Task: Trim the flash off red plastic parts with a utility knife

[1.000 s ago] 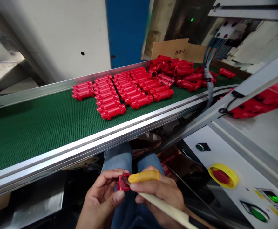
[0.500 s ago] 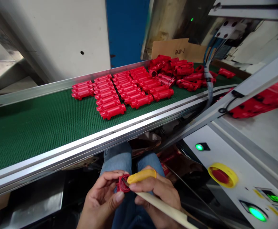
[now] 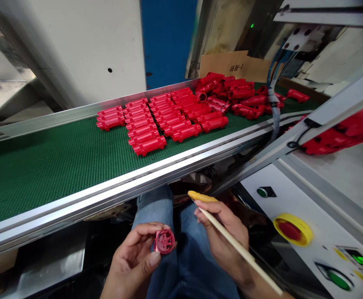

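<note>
Head: left fingers pinch red part; right fingers grip pale stick; carton lettering unclear.

Two bare hands are gripping separately above the person's legs in blue denim.
The left hand is closing its thumb and fingers around a red, round-ended plastic piece, with the left forearm extending below and left of the piece. The right hand is curling in a pen-like grip to the piece's right, clear of it, its index finger wearing a yellow sleeve. The right forearm is slanting down and away from the piece.
</note>
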Tool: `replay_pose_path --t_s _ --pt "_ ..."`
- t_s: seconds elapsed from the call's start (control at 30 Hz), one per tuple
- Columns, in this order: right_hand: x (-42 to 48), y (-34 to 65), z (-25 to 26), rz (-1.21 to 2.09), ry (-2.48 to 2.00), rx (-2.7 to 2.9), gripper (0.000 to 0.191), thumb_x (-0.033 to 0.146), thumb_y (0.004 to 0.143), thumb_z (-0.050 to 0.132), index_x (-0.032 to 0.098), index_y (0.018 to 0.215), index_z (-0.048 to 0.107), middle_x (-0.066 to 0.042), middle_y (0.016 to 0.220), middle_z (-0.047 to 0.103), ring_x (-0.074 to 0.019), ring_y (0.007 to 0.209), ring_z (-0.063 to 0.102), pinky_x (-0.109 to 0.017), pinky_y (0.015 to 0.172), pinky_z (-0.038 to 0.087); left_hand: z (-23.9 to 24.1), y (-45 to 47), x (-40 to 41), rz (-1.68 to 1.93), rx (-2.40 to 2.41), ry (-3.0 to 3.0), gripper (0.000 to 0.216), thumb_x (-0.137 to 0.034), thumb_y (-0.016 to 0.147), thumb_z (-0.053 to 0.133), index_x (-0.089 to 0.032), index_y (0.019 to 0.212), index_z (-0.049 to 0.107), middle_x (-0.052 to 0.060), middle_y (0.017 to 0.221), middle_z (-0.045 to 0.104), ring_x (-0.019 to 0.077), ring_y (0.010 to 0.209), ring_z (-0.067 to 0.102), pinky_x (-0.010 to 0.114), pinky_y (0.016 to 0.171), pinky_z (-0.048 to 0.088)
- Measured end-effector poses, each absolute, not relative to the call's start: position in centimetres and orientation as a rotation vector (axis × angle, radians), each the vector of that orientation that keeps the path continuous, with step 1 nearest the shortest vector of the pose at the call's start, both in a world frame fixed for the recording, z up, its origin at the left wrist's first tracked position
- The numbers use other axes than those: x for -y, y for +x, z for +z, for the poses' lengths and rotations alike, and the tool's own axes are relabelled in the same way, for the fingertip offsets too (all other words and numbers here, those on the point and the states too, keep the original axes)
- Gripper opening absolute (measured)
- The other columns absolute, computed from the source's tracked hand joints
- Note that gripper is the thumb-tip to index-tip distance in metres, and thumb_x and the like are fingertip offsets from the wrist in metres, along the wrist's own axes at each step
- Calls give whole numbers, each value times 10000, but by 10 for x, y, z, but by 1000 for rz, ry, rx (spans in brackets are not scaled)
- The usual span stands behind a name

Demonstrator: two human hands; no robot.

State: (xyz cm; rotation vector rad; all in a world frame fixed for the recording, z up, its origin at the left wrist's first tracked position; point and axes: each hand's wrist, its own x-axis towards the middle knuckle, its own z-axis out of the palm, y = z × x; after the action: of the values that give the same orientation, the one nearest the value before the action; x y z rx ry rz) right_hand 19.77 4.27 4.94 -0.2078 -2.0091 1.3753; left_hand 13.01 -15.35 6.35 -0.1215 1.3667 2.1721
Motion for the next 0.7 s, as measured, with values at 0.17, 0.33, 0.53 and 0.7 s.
replay_pose_path --t_s 0.17,0.33,0.53,0.7 --pt "-43 200 73 1721 -100 1978 130 298 960 882 318 1087 890 -77 994 839 -225 926 798 -332 842 667 67 128 153 2161 -1432 -159 362 -443 675 1029 -253 958 909 100 1096 837 295 1068 746 378 1017 593" --pt "-44 199 84 2419 -62 1778 142 356 1025 807 242 1093 857 -58 879 821 -158 679 785 -263 640 640 74 118 157 2019 -1523 -126 482 -642 739 942 -186 893 922 76 725 767 153 671 631 214 645 511" --pt "-45 190 91 2328 134 1924 95 275 966 867 248 1054 892 -61 886 853 -178 712 796 -292 662 632 75 111 153 1983 -1532 -131 641 -760 648 934 -129 665 826 22 531 585 94 490 461 200 492 320" --pt "-44 187 94 2273 246 1967 110 270 966 874 271 1071 904 -60 876 873 -214 822 822 -341 782 654 69 110 153 1979 -1519 -72 675 -789 647 915 -121 636 817 35 495 587 97 457 443 222 480 295"
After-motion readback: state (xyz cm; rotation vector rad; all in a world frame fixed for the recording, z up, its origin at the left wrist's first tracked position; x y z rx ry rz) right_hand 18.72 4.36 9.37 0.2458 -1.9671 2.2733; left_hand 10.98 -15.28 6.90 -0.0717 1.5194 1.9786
